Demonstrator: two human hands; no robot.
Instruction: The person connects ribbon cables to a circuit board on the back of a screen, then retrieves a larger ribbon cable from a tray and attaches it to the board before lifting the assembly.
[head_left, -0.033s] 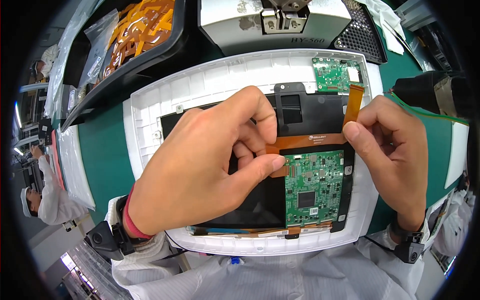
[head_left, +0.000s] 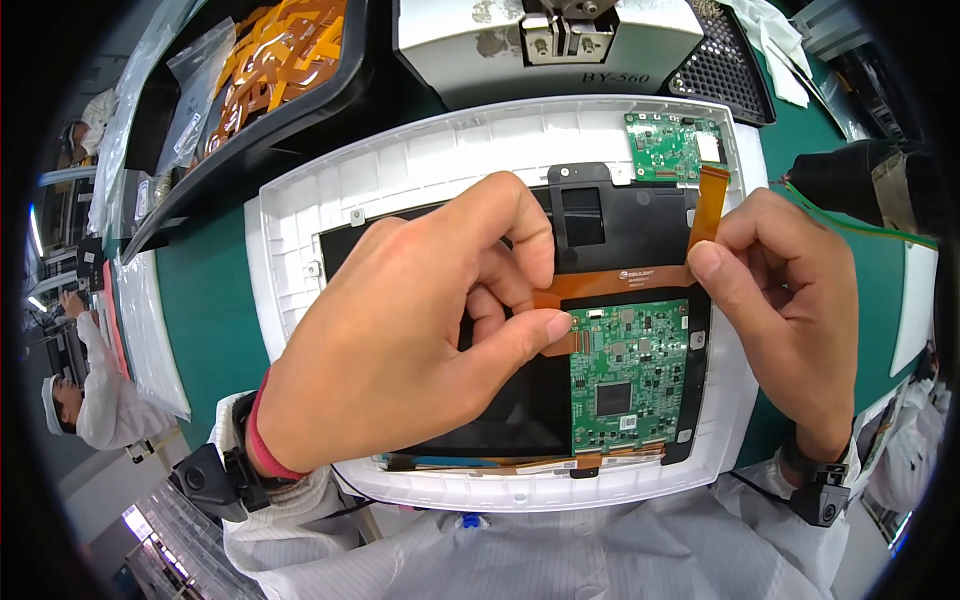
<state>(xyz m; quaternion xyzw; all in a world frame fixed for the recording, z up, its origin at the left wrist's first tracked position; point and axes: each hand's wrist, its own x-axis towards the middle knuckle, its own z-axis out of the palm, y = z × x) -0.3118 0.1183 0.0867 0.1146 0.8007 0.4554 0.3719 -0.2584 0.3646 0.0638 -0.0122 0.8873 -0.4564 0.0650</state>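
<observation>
An orange flexible ribbon cable (head_left: 610,284) stretches across a white-framed display panel (head_left: 300,205), just above a green circuit board (head_left: 632,385). Its left end is pinched in my left hand (head_left: 410,320), with the thumb tip over the board's upper left corner, by a small connector tab; I cannot tell if the tab is seated. At the other end my right hand (head_left: 785,285) grips the cable between thumb and fingers, where it bends upward. The cable's free upper tip (head_left: 712,180) rises close to a smaller green board (head_left: 672,148) in the frame's upper right corner.
A black tray (head_left: 352,60) piled with orange ribbon cables (head_left: 285,60) stands at the upper left. Behind the panel sits a grey metal machine (head_left: 460,50), beside a black perforated tray (head_left: 722,65). A dark cylindrical object (head_left: 845,185) with a green-yellow wire lies at right. Another person (head_left: 100,385) works far left.
</observation>
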